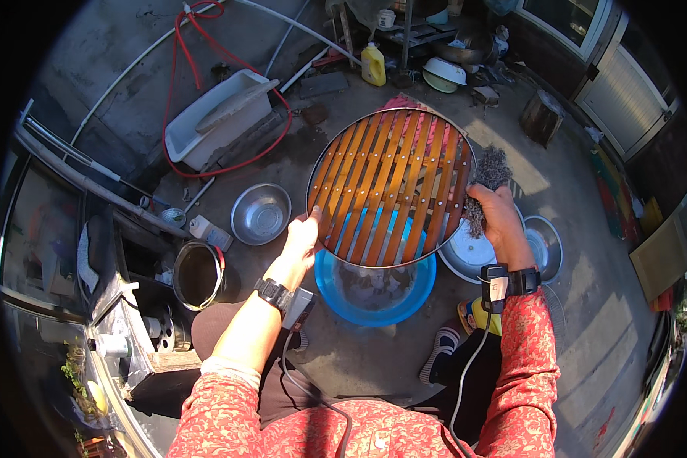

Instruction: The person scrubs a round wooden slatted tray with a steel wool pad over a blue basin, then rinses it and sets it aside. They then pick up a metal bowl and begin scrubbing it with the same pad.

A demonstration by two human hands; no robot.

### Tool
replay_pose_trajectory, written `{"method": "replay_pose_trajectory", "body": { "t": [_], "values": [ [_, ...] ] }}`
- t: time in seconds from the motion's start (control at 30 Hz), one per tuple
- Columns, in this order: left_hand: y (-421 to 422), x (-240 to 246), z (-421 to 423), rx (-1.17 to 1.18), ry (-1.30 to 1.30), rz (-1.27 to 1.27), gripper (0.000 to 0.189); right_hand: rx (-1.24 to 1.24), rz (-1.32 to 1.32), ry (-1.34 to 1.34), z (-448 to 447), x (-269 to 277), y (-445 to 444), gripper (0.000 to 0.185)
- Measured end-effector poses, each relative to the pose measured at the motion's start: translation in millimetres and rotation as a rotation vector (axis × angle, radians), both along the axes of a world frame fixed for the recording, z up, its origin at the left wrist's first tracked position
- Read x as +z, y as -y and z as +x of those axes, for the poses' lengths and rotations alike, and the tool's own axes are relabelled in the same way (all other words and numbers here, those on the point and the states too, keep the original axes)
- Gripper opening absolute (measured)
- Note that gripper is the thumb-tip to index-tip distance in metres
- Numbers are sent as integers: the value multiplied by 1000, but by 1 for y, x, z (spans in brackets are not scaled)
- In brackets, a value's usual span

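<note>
My left hand [301,240] grips the left rim of a round slatted wooden rack [390,189], thumb on the face. This rack is tilted, with brown slats riveted to crosspieces inside a thin metal rim. On its right edge is my right hand [498,220], which also has a grey, wiry scrubbing bundle [493,166] against the rim. Fingertips show between the slats there; the rest of that grip is hidden. Below the rack, a blue plastic basin [375,309] holds murky, sudsy water and is partly covered by the rack.
A metal bowl [261,214] and a dark bucket [198,275] stand to the left. On the right are a wide metal basin [457,252] and a smaller metal bowl [545,246]. Farther off are a white tub [189,129], a red hose [165,114] and a yellow jug [373,64].
</note>
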State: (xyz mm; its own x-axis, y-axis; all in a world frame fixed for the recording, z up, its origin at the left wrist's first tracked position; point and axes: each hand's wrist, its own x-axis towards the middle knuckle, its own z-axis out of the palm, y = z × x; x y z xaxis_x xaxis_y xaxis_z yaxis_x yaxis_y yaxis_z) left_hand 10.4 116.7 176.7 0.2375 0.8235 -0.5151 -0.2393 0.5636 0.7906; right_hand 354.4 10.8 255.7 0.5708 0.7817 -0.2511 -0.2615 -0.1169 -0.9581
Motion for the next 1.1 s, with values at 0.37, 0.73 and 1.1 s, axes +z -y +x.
{"method": "replay_pose_trajectory", "body": {
  "t": [0.37,0.73,1.1],
  "values": [
    [4,16,0,34,-422,187,57,327,-208,801,-71,-101,23,32],
    [6,13,3,-76,-424,200,54,289,-223,850,-74,-163,23,37],
    [7,-70,-9,-143,-731,127,101,138,-82,76,-1,-90,31,22]
  ]
}}
